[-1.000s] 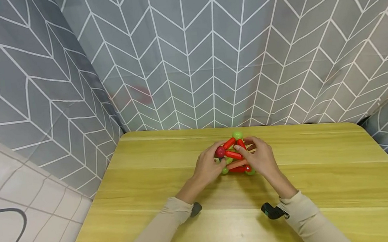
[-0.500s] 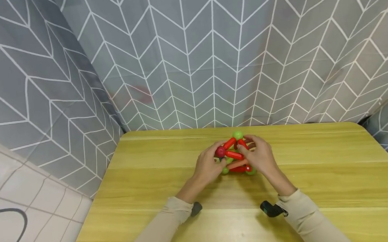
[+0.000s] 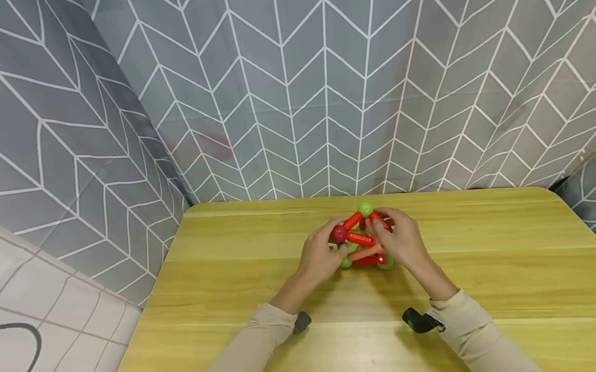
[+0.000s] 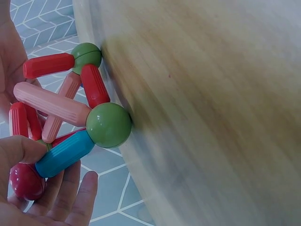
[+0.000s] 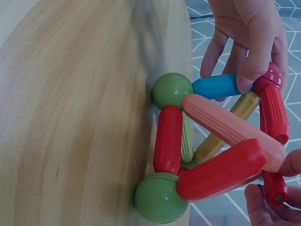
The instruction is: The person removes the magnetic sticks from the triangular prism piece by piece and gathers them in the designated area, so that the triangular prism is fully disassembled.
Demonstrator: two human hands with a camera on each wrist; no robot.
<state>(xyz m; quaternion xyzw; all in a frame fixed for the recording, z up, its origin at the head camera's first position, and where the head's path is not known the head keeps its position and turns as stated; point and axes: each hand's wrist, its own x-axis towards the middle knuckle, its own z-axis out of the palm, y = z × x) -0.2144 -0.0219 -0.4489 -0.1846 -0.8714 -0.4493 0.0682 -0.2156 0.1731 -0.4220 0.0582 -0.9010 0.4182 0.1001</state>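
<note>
A frame of magnetic rods and balls stands on the wooden table between both hands. My left hand [image 3: 319, 251] grips its left side, thumb and fingers around a blue rod [image 4: 66, 153] beside a dark red ball [image 3: 338, 233]. My right hand [image 3: 401, 237] pinches a red rod [image 3: 380, 220] that slants down from the light green ball [image 3: 365, 208] at the far top. A pink rod [image 5: 230, 120] crosses the near face, its end close to my right thumb. Two green balls [image 5: 161, 197] rest at table level, joined by a short red rod [image 5: 168, 139].
The wooden table [image 3: 219, 265] extends to either side of the hands. A patterned grey curtain [image 3: 310, 89] hangs right behind its far edge. Dark wrist cameras [image 3: 420, 320] sit at the sleeve cuffs, low over the tabletop.
The red rod at my right hand has swung outward, its lower end now further right. My right fingers have shifted with it. The left hand keeps its grip, and the frame stays in place.
</note>
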